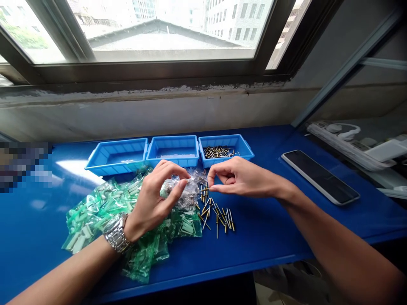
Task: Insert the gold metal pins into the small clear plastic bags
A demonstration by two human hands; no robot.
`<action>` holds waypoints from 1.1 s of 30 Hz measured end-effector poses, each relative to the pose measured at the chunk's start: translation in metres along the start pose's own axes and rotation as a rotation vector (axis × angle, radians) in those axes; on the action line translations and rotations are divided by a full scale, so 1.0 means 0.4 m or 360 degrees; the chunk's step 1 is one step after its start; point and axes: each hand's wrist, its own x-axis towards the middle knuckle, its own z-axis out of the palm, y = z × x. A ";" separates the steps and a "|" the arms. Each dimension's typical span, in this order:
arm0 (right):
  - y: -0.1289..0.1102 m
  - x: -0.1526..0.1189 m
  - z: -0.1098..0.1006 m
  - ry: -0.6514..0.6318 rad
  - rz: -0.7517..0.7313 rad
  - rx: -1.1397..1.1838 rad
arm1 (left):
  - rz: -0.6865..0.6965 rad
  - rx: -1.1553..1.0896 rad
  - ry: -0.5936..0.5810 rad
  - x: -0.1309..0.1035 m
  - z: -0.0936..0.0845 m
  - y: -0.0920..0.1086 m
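My left hand (159, 195), with a metal watch (118, 234) on its wrist, hovers over the clear plastic bags (188, 197). Its thumb and index finger curve toward each other with a small gap between the tips. Thumb and index finger of my right hand (233, 178) are pinched together on what looks like a brass-coloured pop rivet (206, 189). Below that hand, several loose pop rivets (225, 220) with silver pins lie on the blue table. Green plastic bags (104, 207) holding pale pieces are heaped under and left of my left hand.
Three blue bins stand in a row at the back: the left bin (92, 164), the middle bin (173, 162) and the right bin (248, 149), which holds many rivets (219, 151). A phone (319, 177) lies at the right. Behind the table (263, 237) are a wall and window.
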 end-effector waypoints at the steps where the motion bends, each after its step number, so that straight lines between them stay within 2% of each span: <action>1: -0.003 0.005 0.010 0.0082 -0.0035 0.0028 | 0.0014 0.0024 -0.0015 0.000 0.001 0.000; 4: -0.009 0.019 0.040 0.0245 -0.0095 0.0070 | 0.0059 0.0072 -0.0055 0.002 0.001 -0.001; 8: -0.013 0.026 0.063 0.0323 -0.0122 0.0120 | 0.0123 0.0067 -0.0105 0.002 0.001 -0.001; 14: -0.016 0.026 0.072 0.0322 -0.0123 0.0184 | 0.0217 0.0035 -0.0077 0.002 0.004 -0.001; 24: -0.015 0.026 0.077 0.0288 -0.0172 0.0172 | 0.0256 0.0040 -0.0054 0.003 0.003 0.000; 26: -0.015 0.027 0.083 0.0371 -0.0234 0.0114 | 0.0249 0.0039 -0.0027 0.003 0.001 0.000; 30: -0.020 0.029 0.103 0.0723 -0.0408 -0.0076 | 0.0202 0.0066 0.0035 0.006 0.002 -0.002; 33: -0.026 0.029 0.121 0.0917 -0.0511 -0.0179 | 0.0186 0.0080 0.0012 0.007 0.006 -0.004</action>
